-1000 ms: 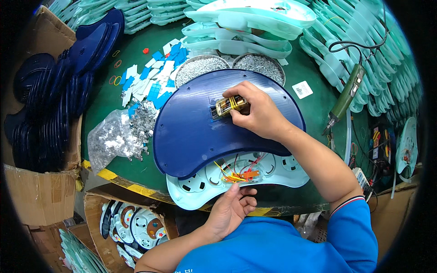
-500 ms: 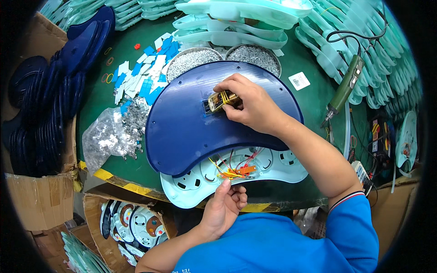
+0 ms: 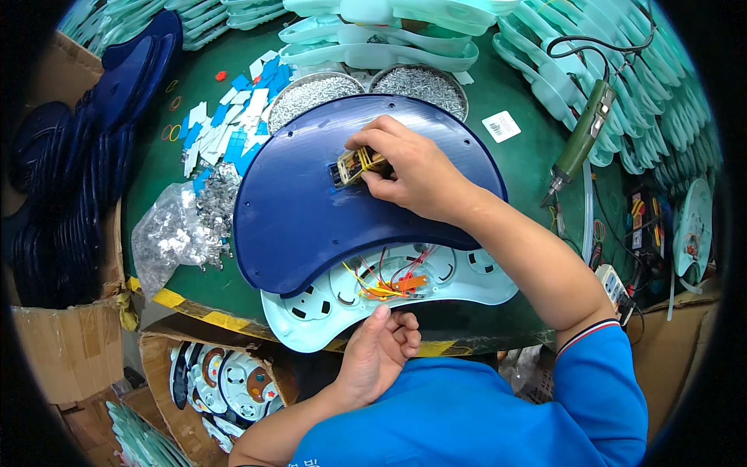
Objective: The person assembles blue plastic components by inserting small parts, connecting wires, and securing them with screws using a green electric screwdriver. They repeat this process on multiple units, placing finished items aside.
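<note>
My right hand (image 3: 416, 171) is closed round a small black and clear stamp-like block (image 3: 354, 166) with a yellow rubber band about it. The block rests on the smooth face of a dark blue curved panel (image 3: 303, 222), where bluish smears show around it. Beneath the panel, a pale mint plastic shell (image 3: 292, 331) sticks out on the near side. Red and yellow wires and an orange strip (image 3: 408, 285) lie in the shell. My left hand (image 3: 373, 358) is at the shell's front edge, thumb raised and fingers loosely curled, with nothing seen in it.
Two round trays of screws (image 3: 317, 93) stand behind the panel, beside scattered blue and white pieces (image 3: 233, 128) and a clear plastic bag (image 3: 167, 233). A green electric screwdriver (image 3: 583, 132) hangs at right. Mint shells (image 3: 381, 54) and dark blue panels (image 3: 101, 171) are stacked around.
The view has shifted slightly, so the bench items appear a little further left and up. My right hand still grips the block on the panel; my left hand has barely moved.
</note>
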`<act>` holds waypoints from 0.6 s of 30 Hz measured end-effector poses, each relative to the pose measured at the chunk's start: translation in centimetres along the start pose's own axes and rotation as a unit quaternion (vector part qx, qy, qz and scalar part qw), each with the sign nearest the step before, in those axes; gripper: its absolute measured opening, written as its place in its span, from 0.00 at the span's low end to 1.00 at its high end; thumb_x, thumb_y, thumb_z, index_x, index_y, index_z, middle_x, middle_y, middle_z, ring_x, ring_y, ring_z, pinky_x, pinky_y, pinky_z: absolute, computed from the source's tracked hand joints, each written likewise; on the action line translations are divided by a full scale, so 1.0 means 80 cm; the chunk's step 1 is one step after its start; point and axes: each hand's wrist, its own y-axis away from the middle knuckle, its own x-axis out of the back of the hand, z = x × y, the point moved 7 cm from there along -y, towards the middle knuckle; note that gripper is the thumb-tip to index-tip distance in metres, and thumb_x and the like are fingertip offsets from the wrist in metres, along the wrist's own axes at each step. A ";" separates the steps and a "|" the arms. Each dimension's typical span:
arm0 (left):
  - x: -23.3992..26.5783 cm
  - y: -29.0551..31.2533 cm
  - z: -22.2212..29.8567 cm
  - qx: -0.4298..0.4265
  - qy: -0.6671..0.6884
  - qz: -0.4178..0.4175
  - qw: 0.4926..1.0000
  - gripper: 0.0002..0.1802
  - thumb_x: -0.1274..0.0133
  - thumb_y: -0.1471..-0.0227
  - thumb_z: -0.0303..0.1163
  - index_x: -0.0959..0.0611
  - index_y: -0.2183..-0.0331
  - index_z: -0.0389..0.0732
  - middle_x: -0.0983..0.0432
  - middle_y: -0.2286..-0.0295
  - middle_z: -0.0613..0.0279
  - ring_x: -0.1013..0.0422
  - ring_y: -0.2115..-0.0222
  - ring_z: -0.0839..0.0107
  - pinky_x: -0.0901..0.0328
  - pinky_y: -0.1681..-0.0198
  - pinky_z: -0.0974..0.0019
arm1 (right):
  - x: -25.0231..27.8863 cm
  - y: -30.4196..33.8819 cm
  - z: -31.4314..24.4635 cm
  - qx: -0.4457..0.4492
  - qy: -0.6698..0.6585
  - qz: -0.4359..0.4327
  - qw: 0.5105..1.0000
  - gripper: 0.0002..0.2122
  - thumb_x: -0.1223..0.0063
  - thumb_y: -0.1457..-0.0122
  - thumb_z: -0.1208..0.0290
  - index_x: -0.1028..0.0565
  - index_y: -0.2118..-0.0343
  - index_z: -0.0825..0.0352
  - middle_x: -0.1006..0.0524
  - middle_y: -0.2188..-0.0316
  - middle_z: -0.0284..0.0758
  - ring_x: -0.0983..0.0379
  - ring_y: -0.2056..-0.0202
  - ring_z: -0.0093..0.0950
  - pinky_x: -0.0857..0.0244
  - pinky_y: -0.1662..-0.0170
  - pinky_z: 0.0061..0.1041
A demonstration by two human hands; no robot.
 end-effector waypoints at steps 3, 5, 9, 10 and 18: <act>0.004 0.000 -0.005 0.044 0.004 -0.055 0.997 0.23 0.51 0.34 0.49 0.24 0.56 0.35 0.25 0.66 0.59 0.30 0.68 0.72 0.33 0.63 0.68 | -0.003 0.000 0.000 -0.016 -0.001 -0.014 1.000 0.17 0.41 0.46 0.78 0.25 0.52 0.66 0.27 0.56 0.39 0.23 0.58 0.37 0.26 0.55 0.31; -0.002 0.002 -0.010 0.069 -0.066 -0.081 0.992 0.23 0.51 0.34 0.46 0.24 0.53 0.34 0.24 0.66 0.57 0.28 0.68 0.71 0.32 0.64 0.68 | -0.003 0.001 -0.001 -0.024 -0.009 -0.017 1.000 0.17 0.41 0.46 0.79 0.25 0.52 0.66 0.27 0.56 0.39 0.24 0.58 0.37 0.26 0.55 0.31; -0.054 0.024 0.030 -0.074 -0.407 -0.051 0.909 0.15 0.43 0.41 0.28 0.20 0.53 0.31 0.21 0.65 0.51 0.23 0.66 0.65 0.28 0.64 0.65 | 0.001 0.003 0.002 -0.013 -0.003 -0.007 1.000 0.17 0.41 0.46 0.78 0.26 0.52 0.66 0.27 0.56 0.39 0.23 0.58 0.37 0.26 0.55 0.30; -0.076 0.028 0.060 -0.279 -0.557 -0.072 0.779 0.15 0.41 0.45 0.26 0.19 0.56 0.31 0.21 0.66 0.50 0.23 0.66 0.62 0.28 0.63 0.64 | 0.004 0.003 0.004 -0.013 -0.004 -0.004 1.000 0.17 0.41 0.46 0.78 0.26 0.52 0.66 0.27 0.56 0.39 0.23 0.59 0.37 0.27 0.55 0.30; -0.090 0.029 0.089 -0.417 -0.778 -0.062 0.466 0.19 0.33 0.56 0.27 0.17 0.59 0.34 0.19 0.65 0.50 0.23 0.65 0.54 0.28 0.61 0.58 | 0.148 0.040 0.041 -0.178 0.161 0.184 0.953 0.15 0.36 0.47 0.65 0.29 0.65 0.70 0.24 0.69 0.43 0.25 0.66 0.36 0.30 0.60 0.34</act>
